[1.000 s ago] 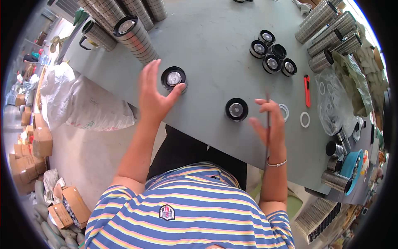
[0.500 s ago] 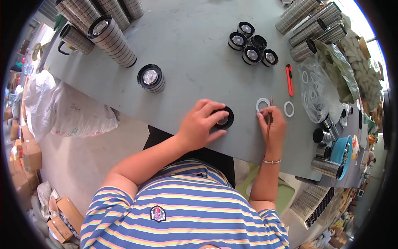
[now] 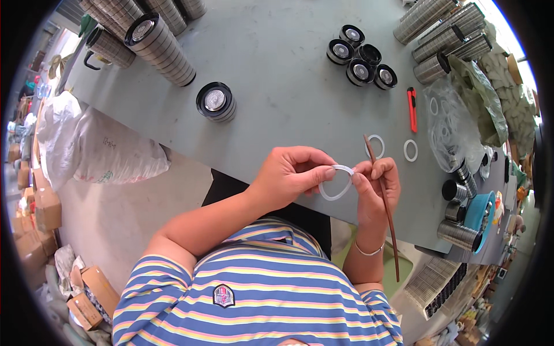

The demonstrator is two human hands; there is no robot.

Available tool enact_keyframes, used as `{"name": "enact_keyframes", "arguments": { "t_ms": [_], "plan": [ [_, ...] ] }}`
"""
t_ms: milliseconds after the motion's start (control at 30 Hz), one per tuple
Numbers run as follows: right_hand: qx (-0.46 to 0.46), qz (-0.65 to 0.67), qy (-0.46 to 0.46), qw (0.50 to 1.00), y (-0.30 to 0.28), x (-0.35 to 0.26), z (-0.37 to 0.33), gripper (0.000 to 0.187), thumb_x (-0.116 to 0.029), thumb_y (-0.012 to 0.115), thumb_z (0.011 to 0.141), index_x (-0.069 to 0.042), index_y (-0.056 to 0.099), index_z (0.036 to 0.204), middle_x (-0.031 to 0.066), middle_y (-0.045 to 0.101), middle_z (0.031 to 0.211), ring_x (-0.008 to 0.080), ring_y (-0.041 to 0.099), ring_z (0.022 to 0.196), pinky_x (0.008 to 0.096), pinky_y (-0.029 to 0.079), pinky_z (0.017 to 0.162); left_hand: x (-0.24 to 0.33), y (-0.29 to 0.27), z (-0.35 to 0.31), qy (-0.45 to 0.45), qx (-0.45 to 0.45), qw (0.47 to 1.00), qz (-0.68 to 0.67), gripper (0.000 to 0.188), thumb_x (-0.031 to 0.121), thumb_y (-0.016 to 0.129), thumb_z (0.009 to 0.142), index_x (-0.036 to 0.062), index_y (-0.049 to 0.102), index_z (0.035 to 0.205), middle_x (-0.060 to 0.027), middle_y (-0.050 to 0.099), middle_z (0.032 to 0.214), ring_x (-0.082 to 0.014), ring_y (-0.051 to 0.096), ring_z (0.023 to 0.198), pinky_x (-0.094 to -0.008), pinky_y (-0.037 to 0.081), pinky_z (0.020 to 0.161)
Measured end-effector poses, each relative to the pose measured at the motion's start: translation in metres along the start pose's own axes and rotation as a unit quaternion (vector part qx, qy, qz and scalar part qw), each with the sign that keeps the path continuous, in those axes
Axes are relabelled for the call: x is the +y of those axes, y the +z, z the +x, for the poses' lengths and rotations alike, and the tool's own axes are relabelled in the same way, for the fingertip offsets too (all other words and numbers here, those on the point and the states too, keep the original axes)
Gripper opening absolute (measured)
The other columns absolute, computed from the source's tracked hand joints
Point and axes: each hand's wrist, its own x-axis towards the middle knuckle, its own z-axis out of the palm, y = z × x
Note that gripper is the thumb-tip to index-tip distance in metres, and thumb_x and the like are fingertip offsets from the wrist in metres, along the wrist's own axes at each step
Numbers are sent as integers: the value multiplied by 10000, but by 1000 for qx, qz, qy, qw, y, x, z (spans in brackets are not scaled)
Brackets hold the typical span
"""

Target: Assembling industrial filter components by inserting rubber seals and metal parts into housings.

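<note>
A translucent white ring [image 3: 333, 199] is held upright above the table's near edge. My left hand [image 3: 287, 177] pinches its upper left side between thumb and fingers. The thumb and fingertips of my right hand [image 3: 378, 187] grip its right side. My right hand also keeps a thin brown stick [image 3: 389, 222], its upper end pointing away from me and its lower end slanting down past my wrist. Just beyond that hand lie two more white rings on the table, a nearer ring [image 3: 382, 151] and another ring [image 3: 410, 159] to the right. The black round part is hidden behind my left hand.
On the grey table [image 3: 271, 98] stand a short stack of black-rimmed metal parts [image 3: 216, 104], taller stacks [image 3: 164, 55] at far left and a cluster of round parts [image 3: 359, 71]. To the right are a red cutter [image 3: 412, 109], a bag of rings [image 3: 447, 130] and a blue basin [image 3: 478, 210].
My right hand has lifted a white ring off the table and brought it left. My left hand has let go of the black round part and now pinches the ring too. The stick has tilted.
</note>
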Motion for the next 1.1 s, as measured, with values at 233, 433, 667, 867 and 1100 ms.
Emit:
{"name": "enact_keyframes", "arguments": {
  "t_ms": [233, 433, 667, 867, 1100],
  "plan": [
    [21, -89, -64, 994, 14, -1, -12, 360, 144, 746, 894, -67, 479, 1011, 166, 723, 981, 175, 700, 917, 284, 560, 849, 4, 3, -12, 44, 74, 996, -27, 89, 90, 825, 950, 29, 807, 1011, -6, 752, 885, -52, 653, 745, -213, 534, 658],
    [13, -220, -121, 968, 20, 0, -7, 331, 121, 776, 879, -51, 512, 980, 126, 736, 944, 159, 708, 884, 298, 574, 830, -2, -3, -14, 123, 86, 985, 82, 98, 85, 847, 923, 17, 788, 960, -8, 726, 858, -64, 645, 763, -229, 527, 681],
    [9, -337, -60, 939, 23, 37, 15, 198, 36, 761, 910, -36, 599, 999, 39, 686, 844, 127, 592, 707, 288, 513, 682, -26, -25, 8, 110, 158, 931, 309, 208, 180, 888, 863, 29, 748, 894, -5, 665, 796, -85, 585, 665, -266, 482, 608],
    [-14, -492, -143, 859, 18, 38, 19, 164, -27, 752, 955, -33, 686, 1104, 72, 699, 900, 149, 642, 779, 280, 522, 725, -29, -29, 9, 133, 153, 897, 392, 321, 234, 911, 790, 81, 766, 1032, -59, 681, 1051, -178, 603, 744, -338, 533, 682],
    [-96, -302, -106, 943, -18, 19, 21, 167, -119, 681, 1055, 7, 768, 1121, 82, 735, 944, 143, 627, 760, 274, 506, 682, -39, -31, 6, 291, 87, 765, 568, 482, 356, 881, 807, 91, 735, 1182, -132, 586, 1267, -341, 574, 1218, -445, 516, 972]
  ]
}}
